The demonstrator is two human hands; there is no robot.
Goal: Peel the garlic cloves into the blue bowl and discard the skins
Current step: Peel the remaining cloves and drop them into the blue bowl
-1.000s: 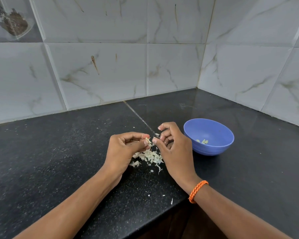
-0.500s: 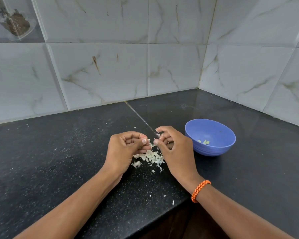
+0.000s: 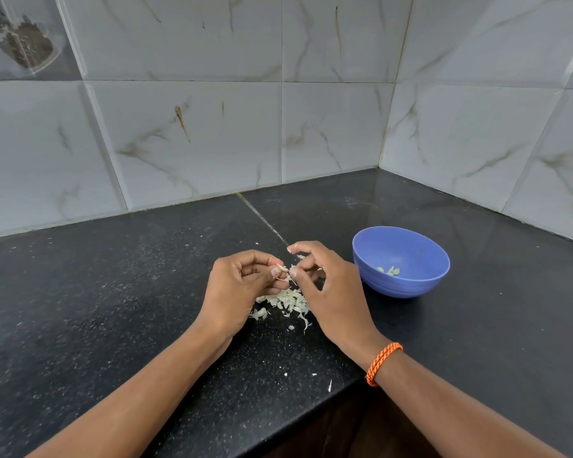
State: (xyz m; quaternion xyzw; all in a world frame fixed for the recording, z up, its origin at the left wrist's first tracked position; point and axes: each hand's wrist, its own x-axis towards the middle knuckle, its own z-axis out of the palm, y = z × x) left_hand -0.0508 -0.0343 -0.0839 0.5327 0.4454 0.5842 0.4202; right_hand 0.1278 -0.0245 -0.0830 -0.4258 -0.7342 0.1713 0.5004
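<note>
L hand (image 3: pixel 242 285) pinched garlic clove (image 3: pixel 282 270) at fingertips; R hand (image 3: pixel 325 285) fingers curled, nipping its skin. Both above skins pile (image 3: pixel 288 302), blue bowl (image 3: pixel 401 285) just right. Advise: peel w/ nail, steady grip.

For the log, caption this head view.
Left hand and right hand peel a garlic clove above a skin pile, beside the blue bowl.

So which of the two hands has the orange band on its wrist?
The right hand, the one nearer the blue bowl, wears the orange band. The left hand has a bare wrist. Both pinch the garlic clove between them.
</note>
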